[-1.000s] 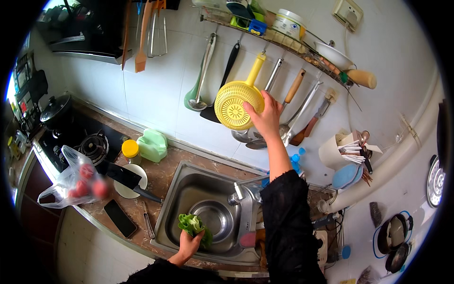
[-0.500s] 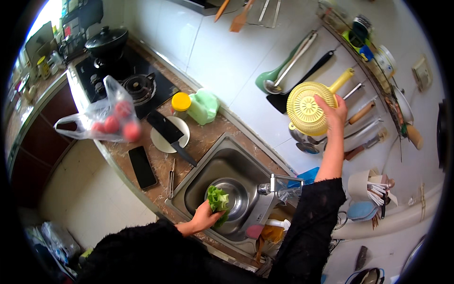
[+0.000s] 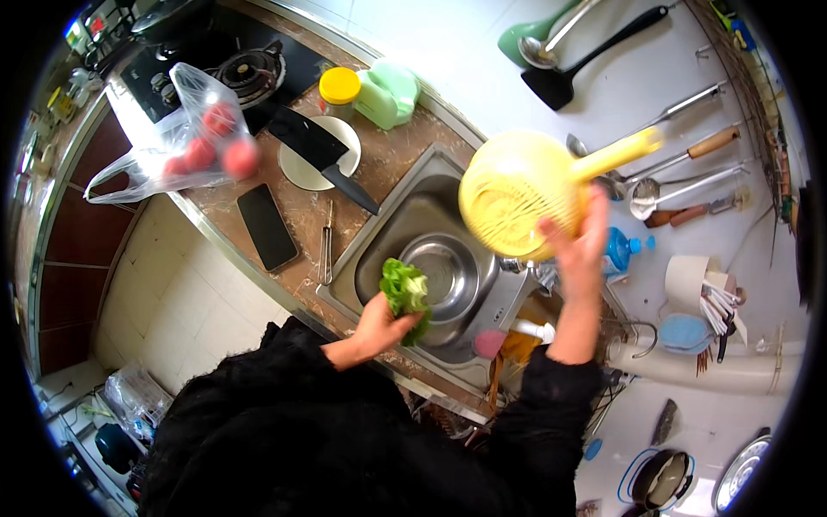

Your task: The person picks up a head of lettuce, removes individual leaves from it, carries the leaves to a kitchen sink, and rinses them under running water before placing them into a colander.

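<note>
My left hand [image 3: 379, 329] is closed around a bunch of leafy green lettuce [image 3: 405, 293], over the near-left side of the steel sink [image 3: 366, 250]. In the sink sits a round metal basin [image 3: 457, 280]. On the right, my right hand [image 3: 579, 246] grips a yellow plastic colander [image 3: 517, 194] with a long handle, raised above the sink's far right corner. It is slightly blurred, and its handle points toward the wall. The colander hides part of the faucet.
Left of the sink lie a black phone [image 3: 266, 227], a peeler-like metal tool [image 3: 326, 246] and a cleaver [image 3: 314, 146] across a white bowl [image 3: 297, 170]. A plastic bag of red tomatoes [image 3: 200, 153] stands near the stove [image 3: 250, 73]. Utensils such as a black spatula [image 3: 551, 86] hang on the wall.
The yellow colander has come away from the wall utensils, down and left toward the sink, in my right hand. My left hand still holds the lettuce. The view has tilted downward.
</note>
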Available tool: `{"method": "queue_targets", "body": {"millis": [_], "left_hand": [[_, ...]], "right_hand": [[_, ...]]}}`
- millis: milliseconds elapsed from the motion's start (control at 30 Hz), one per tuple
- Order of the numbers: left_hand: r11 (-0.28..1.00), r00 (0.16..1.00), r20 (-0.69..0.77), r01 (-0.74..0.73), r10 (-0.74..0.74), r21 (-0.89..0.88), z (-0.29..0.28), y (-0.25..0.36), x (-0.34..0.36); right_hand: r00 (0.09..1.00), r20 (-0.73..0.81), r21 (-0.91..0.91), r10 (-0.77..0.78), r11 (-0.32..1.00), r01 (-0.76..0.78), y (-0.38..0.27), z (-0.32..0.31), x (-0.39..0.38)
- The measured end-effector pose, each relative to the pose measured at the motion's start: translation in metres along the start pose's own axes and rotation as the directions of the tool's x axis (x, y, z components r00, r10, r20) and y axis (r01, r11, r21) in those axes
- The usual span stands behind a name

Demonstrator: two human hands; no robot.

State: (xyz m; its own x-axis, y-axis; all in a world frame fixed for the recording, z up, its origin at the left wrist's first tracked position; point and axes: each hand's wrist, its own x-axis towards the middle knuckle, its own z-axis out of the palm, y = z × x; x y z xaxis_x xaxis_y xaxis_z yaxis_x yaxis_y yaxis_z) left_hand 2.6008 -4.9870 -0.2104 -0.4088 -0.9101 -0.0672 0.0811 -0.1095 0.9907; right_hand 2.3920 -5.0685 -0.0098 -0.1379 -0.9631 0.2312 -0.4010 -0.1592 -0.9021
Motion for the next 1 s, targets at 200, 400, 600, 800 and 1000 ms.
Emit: {"method": "queue_targets", "body": {"millis": [200,400,600,800,1000], "left_hand": [[0.96,0.976,-0.153,0.114,-0.157,-0.254,-0.019,-0.004,-0.01],[0.963,0.951,-0.292,0.021,-0.102,-0.269,-0.027,-0.007,-0.007],[0.988,0.956,-0.284,0.027,-0.07,-0.152,-0.022,0.002,0.001],[0.983,0.962,-0.268,0.001,-0.051,-0.185,0.001,0.001,0.019],[0.996,0.977,-0.199,0.073,-0.082,-0.052,0.033,0.003,0.053]], "right_hand": [[0.964,0.059,0.119,0.261,0.956,-0.267,0.111,0.03,-0.108],[0.966,0.23,-0.427,0.121,0.904,-0.012,0.229,0.051,-0.159],[0.941,0.338,-0.501,-0.022,0.842,0.2,0.3,0.066,-0.194],[0.953,0.3,-0.59,0.037,0.793,0.155,0.321,0.064,-0.201],[0.924,0.134,-0.359,0.359,0.886,-0.293,0.312,0.05,-0.197]]}}
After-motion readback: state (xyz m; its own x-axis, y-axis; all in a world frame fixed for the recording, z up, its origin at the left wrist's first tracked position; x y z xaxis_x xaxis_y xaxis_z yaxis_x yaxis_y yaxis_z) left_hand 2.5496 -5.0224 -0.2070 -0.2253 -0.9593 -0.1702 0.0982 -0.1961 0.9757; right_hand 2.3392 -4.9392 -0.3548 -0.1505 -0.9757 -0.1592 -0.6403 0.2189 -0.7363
